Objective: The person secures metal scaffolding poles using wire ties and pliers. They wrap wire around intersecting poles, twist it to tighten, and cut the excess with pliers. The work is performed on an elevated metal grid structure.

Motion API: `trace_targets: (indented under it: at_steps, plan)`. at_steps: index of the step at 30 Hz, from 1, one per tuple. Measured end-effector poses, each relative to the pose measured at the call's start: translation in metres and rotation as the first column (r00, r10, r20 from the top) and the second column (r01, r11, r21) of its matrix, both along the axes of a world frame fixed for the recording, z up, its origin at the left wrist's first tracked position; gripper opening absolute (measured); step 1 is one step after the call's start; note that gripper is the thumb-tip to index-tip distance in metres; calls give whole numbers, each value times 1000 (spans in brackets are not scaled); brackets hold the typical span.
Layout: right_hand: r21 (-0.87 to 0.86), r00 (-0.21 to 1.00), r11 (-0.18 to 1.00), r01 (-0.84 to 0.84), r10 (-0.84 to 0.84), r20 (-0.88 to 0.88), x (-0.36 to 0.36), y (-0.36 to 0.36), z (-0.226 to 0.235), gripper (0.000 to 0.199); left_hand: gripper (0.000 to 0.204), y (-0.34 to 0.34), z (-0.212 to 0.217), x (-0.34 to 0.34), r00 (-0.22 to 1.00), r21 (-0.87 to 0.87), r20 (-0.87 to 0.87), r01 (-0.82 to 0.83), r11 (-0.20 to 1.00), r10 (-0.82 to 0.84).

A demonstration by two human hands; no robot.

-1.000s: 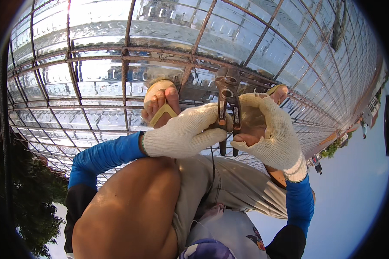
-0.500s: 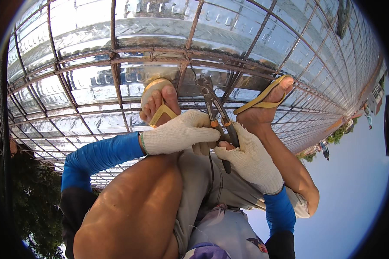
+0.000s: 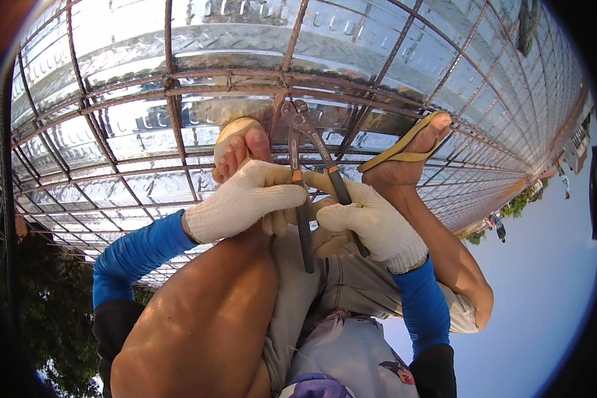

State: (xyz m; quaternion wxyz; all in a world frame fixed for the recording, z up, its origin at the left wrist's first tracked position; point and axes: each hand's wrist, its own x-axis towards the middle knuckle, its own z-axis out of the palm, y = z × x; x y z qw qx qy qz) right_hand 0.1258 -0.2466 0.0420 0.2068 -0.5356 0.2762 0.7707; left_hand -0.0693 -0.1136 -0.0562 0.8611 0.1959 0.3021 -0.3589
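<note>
I see my white-gloved left hand (image 3: 245, 202) clamped on one handle of the pincers (image 3: 304, 222), thumb laid across the grip and fingers curled under it. My right hand (image 3: 375, 222), gloved to match, is closed round the other handle. The pincers sit between the two hands, handles spread apart and orange bands showing near the tops of the dark grips, head pointing away from my body. That head is up by a crossing of rusty bars in the steel mesh (image 3: 225, 89); from here I can't quite tell whether it bites on a wire or only hovers there.

Just left of the pincers I make out the left foot (image 3: 235, 149); farther off to their right, the right foot (image 3: 408, 166) wears a yellow-strapped sandal (image 3: 385, 158). Nearer me than the pincers are the bare left knee (image 3: 199, 312) and the beige shorts (image 3: 361, 282). Beneath the pincers and the mesh, I see shiny metal sheeting (image 3: 239, 43). Well beyond the pincers, at upper right, a dark bundle (image 3: 527, 30) lies on the mesh.
</note>
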Motion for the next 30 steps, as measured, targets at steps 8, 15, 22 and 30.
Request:
trace_targets:
  at_steps: [8, 15, 22, 30]
  plan:
    - [60, 996, 994, 86, -84, -31, -9, 0, -12, 71, 32, 1, -1, 4, 1000, 33, -12, -11, 999, 11]
    - [34, 998, 998, 44, -42, -45, -11, 1, -11, 66, 35, -4, -2, 5, 999, 75, 22, -40, 996, 38]
    - [114, 922, 917, 381, -368, -119, -29, -23, -10, 68, 40, -2, -2, 7, 996, 121, 83, -17, 993, 7]
    - [99, 967, 962, 254, -250, -55, -54, -34, -17, 36, 40, 2, 9, -2, 990, 615, -33, 131, 777, -140]
